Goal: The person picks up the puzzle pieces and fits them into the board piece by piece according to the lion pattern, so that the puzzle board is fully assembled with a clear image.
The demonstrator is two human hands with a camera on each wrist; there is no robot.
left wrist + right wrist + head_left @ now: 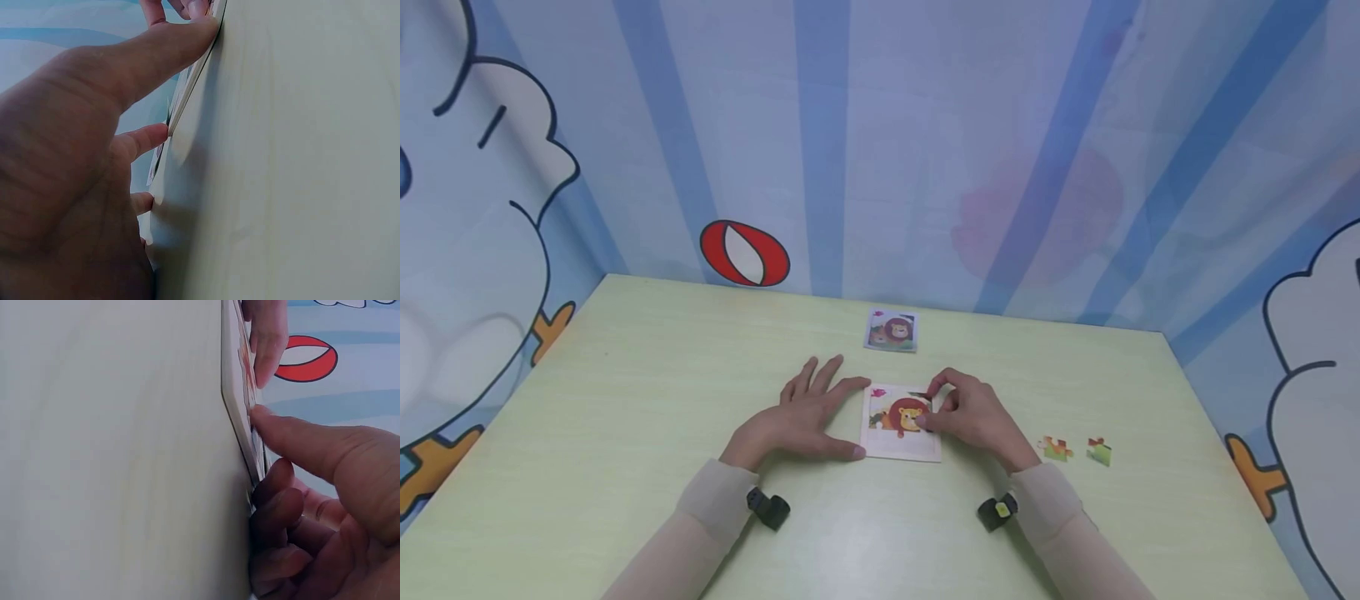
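Puzzle board (893, 446) lies below the centre of the frame, its upper part filled, its lower part bare; two loose pieces (1057, 449) at lower right seem left to fit. The left hand (801, 421), widely spread, touches the left edge, grasping nothing. The right hand (976, 415) bends at the right edge; whether it pinches a piece, I cannot tell.

I log square lion puzzle (898, 447), flat, lower part bare, orange-green piece (1057, 448), brown-green piece (1100, 452), loose at its 3 o'clock
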